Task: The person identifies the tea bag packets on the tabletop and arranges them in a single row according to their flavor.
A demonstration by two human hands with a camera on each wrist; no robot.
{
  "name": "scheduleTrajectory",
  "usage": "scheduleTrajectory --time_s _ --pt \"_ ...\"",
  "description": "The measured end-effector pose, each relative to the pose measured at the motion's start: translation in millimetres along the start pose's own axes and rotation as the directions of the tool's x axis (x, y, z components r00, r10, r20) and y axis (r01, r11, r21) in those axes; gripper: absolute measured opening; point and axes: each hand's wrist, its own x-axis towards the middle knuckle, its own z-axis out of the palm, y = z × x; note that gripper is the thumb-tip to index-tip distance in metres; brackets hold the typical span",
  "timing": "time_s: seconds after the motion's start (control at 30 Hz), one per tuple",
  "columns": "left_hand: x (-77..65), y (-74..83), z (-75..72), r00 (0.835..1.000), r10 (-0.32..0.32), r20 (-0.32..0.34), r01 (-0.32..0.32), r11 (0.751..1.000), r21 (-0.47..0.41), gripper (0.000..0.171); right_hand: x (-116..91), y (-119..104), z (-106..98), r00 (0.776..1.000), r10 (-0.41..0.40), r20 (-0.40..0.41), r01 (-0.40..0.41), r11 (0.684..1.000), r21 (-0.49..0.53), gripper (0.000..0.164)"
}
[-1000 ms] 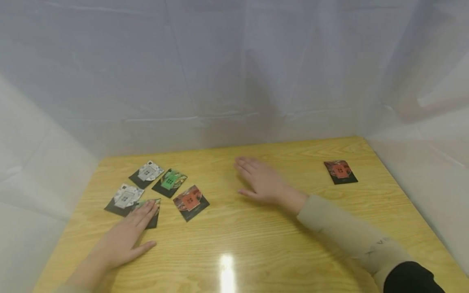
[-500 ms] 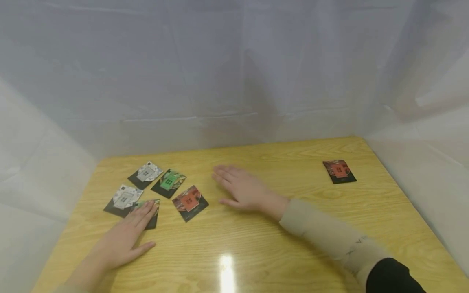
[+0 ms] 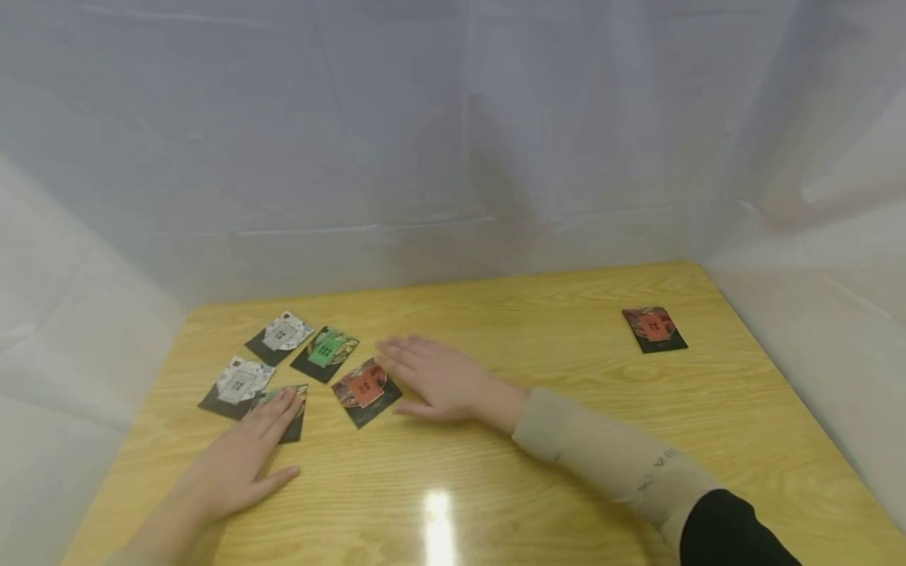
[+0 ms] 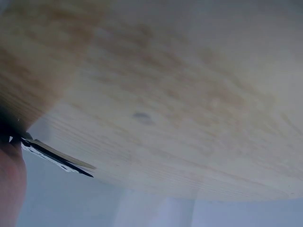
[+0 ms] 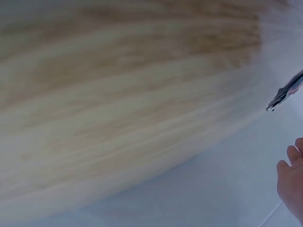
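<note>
My left hand [image 3: 241, 460] lies with straight fingers on a flat square packet with green and black print [image 3: 292, 428], covering much of it. That packet overlaps the edge of a white-and-black packet [image 3: 236, 385] beside it. My right hand [image 3: 446, 381], fingers straight and together, has its fingertips right at the upper right edge of a red-and-black packet [image 3: 362, 395]. In the right wrist view the hand [image 5: 291, 184] shows at the right edge, below a dark packet's edge [image 5: 285, 94]. Thin packet edges [image 4: 59, 160] jut beside the hand in the left wrist view.
Another green packet [image 3: 325, 354] and a second white one [image 3: 280, 338] lie farther back on the wooden table [image 3: 510, 495]. A separate red packet [image 3: 654, 329] lies at the back right. Pale sheeting [image 3: 425, 141] encloses the back and sides.
My right hand has slid left across the table to the edge of the left-hand red packet. My left hand stays on the green packet, and the packets have kept their places.
</note>
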Motion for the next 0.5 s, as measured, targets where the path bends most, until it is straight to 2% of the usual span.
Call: scheduleTrajectory --time_s 0.5 --pt "-1.2 -2.1 1.6 1.0 0.002 -0.008 -0.002 1.0 0.016 0.098 17.2 -12.8 3.7 0.988 -0.127 0.093 0.129 0.991 -0.023 0.079"
